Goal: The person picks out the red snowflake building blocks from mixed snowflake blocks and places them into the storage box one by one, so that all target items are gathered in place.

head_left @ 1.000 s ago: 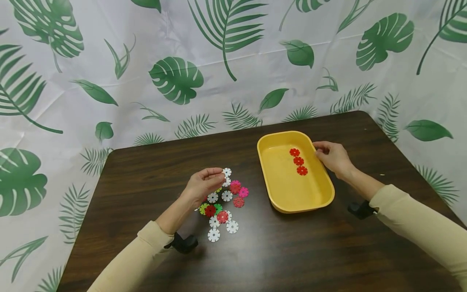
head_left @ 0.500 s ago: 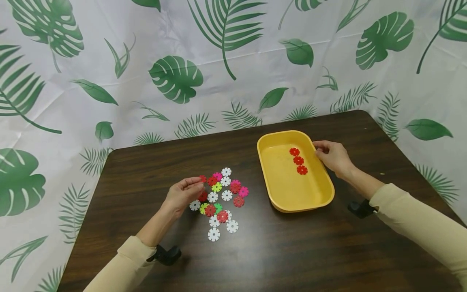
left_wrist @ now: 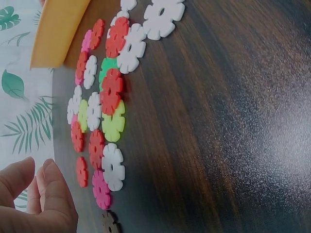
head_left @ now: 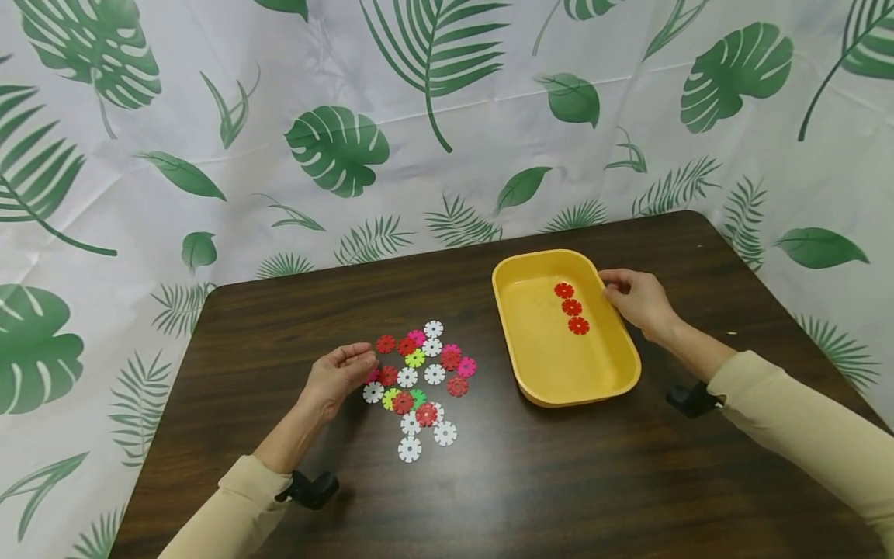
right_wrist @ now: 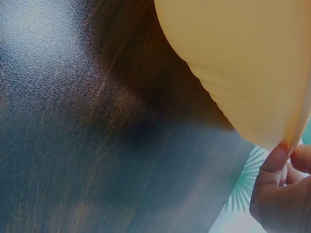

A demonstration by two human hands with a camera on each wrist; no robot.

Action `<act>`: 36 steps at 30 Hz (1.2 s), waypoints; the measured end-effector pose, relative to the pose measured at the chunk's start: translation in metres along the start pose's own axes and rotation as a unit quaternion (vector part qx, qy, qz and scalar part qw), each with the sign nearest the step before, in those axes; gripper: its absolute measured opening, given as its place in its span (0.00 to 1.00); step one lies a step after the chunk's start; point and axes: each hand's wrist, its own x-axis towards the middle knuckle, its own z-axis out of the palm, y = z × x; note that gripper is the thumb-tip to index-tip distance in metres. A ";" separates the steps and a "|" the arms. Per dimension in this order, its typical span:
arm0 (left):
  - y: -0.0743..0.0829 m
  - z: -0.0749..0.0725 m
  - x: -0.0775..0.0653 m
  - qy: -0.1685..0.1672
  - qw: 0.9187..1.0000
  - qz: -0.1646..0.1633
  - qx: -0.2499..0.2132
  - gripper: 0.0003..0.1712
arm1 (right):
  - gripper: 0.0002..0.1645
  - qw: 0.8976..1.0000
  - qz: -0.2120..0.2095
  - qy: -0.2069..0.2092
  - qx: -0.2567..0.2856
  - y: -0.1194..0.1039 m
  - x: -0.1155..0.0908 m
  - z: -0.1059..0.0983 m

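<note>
My left hand [head_left: 337,380] hovers at the left edge of a spread of flower-shaped plastic discs. Its thumb and fingers stand a little apart with nothing between them, as the left wrist view shows. Closest to the hand lie a pink disc [left_wrist: 101,189], a red disc [left_wrist: 81,171] and a white disc [left_wrist: 113,167]. A dark brown disc [left_wrist: 111,222] shows in that view only. My right hand [head_left: 639,303] pinches the right rim of a yellow tray [head_left: 559,380] between thumb and fingers. Inside the tray, three red discs [head_left: 571,307] lie in a row.
More discs in white, red, pink, yellow-green and one green disc [head_left: 417,398] lie on the dark wooden table [head_left: 531,481], some overlapping. Behind the table hangs a white cloth [head_left: 447,186] printed with green leaves.
My left hand has drawn back left and toward me from above the discs, uncovering several of them. The right hand and the tray have stayed where they were.
</note>
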 end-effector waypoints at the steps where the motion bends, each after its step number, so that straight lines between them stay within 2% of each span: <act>1: 0.000 0.000 0.001 0.001 1.000 -0.001 0.001 0.25 | 0.22 1.000 0.000 0.000 0.000 0.000 0.000 0.000; 16: -0.003 -0.002 0.010 0.008 1.000 0.004 0.027 0.25 | 0.22 1.000 0.003 -0.002 0.001 -0.002 0.000 -0.001; 25: 0.002 0.001 0.023 0.019 0.997 0.027 0.068 0.24 | 0.22 1.000 0.001 -0.001 0.002 -0.001 0.001 0.000; 36: 0.000 0.008 0.038 0.034 0.987 0.075 0.139 0.25 | 0.22 1.000 0.006 0.000 0.003 -0.001 0.000 -0.001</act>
